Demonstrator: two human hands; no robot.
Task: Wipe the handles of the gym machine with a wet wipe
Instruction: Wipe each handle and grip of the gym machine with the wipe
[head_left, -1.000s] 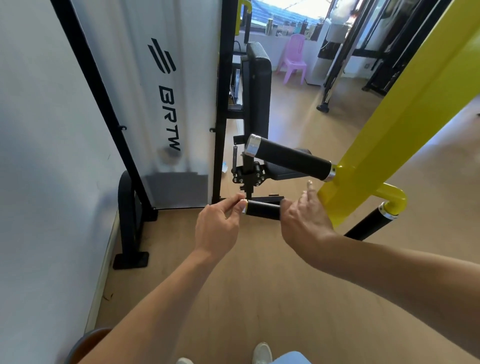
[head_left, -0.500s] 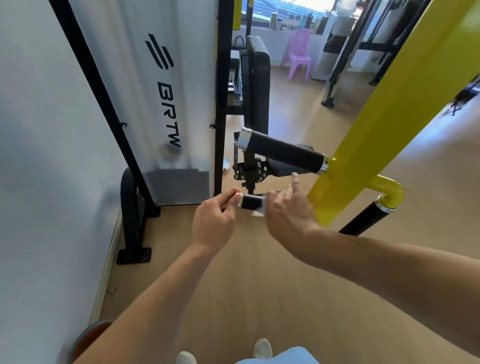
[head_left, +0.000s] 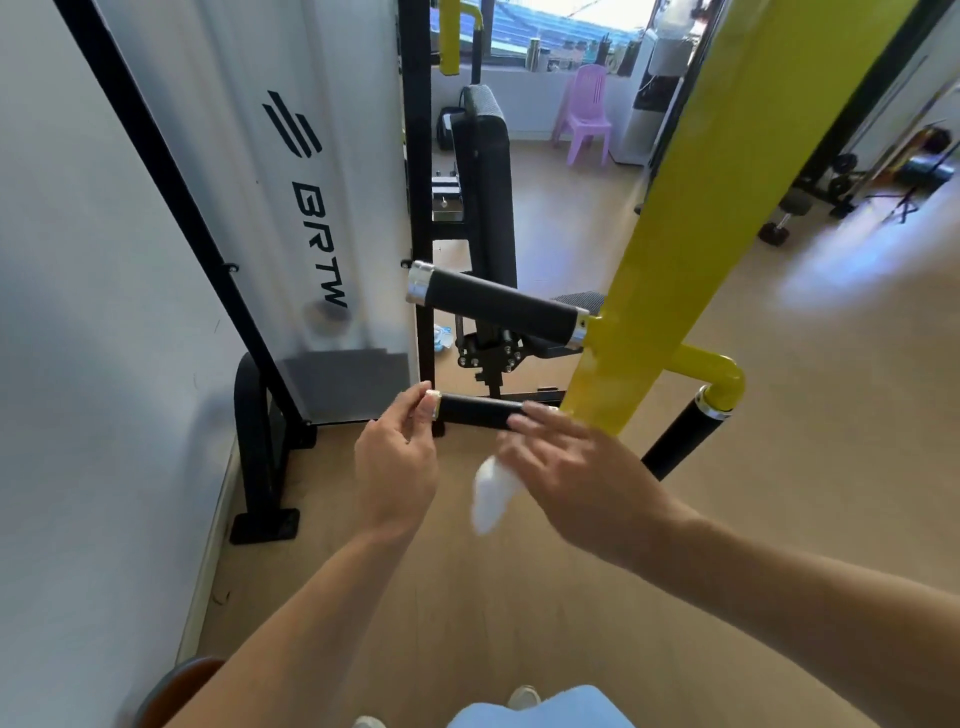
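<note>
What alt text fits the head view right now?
Left hand pinches the capped end of the lower handle while the right hand, holding a white wipe, rests fingers on it. An upper handle juts from the yellow post above.

A gym is shown. Above the right hand (head_left: 582, 478), a yellow machine arm (head_left: 691, 218) with black padded handles (head_left: 498, 306) is seen; beyond the left hand (head_left: 397, 467), a white shroud marked BRTW (head_left: 319, 244) and a black back pad (head_left: 485, 171) are visible. Far right of both hands, dumbbells (head_left: 784, 218) are laid on the wood floor (head_left: 831, 415).
</note>
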